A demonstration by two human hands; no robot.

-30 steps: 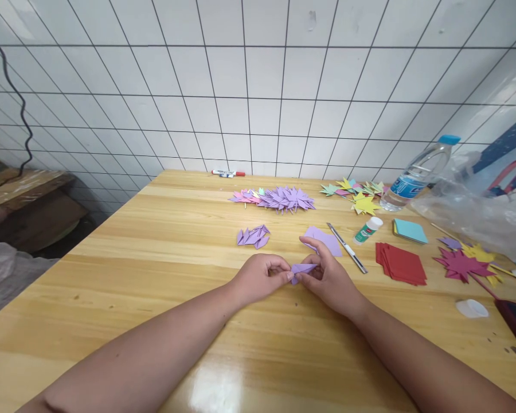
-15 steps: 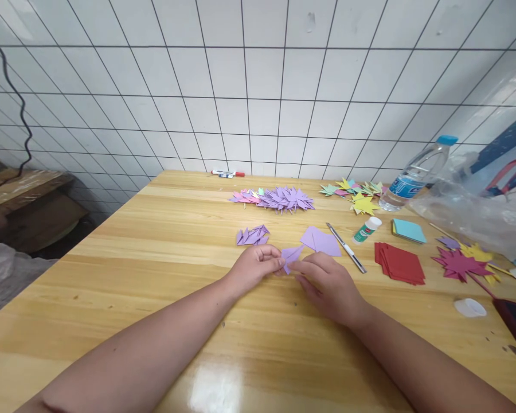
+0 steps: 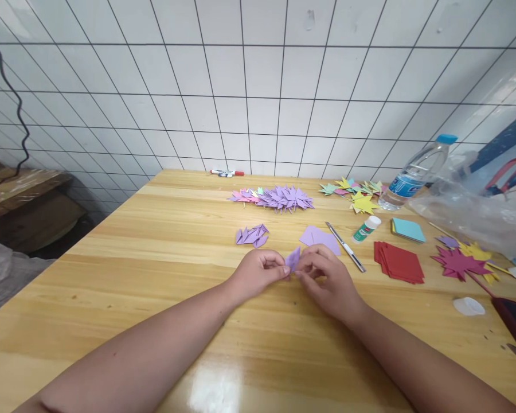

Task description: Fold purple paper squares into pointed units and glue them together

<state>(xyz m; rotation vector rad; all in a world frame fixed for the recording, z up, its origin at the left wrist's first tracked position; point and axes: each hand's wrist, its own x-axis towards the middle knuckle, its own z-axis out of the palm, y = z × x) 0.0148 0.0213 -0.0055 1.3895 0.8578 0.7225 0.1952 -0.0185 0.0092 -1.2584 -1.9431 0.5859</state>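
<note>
Between my hands is a small piece of purple paper (image 3: 292, 260), partly folded and tilted up off the table. My left hand (image 3: 262, 272) pinches its left edge between thumb and fingers. On the other side, my right hand (image 3: 327, 281) has its thumb and fingertips closed on the paper's right edge. Just beyond my left hand lie several folded purple paper pieces (image 3: 251, 236). Flat purple paper sheets (image 3: 320, 238) rest behind my right hand, and a utility knife (image 3: 345, 246) lies beside them.
A glue stick (image 3: 366, 229), blue paper squares (image 3: 407, 230) and red paper squares (image 3: 399, 263) sit to the right. Purple paper leaves (image 3: 286, 198) and a marker (image 3: 227, 172) lie near the wall. A water bottle (image 3: 415, 175) and a plastic cap (image 3: 468, 306) stand farther right.
The purple paper has turned more upright and looks narrower. My right hand's fingers have curled in to its right edge; my left hand keeps its pinch.
</note>
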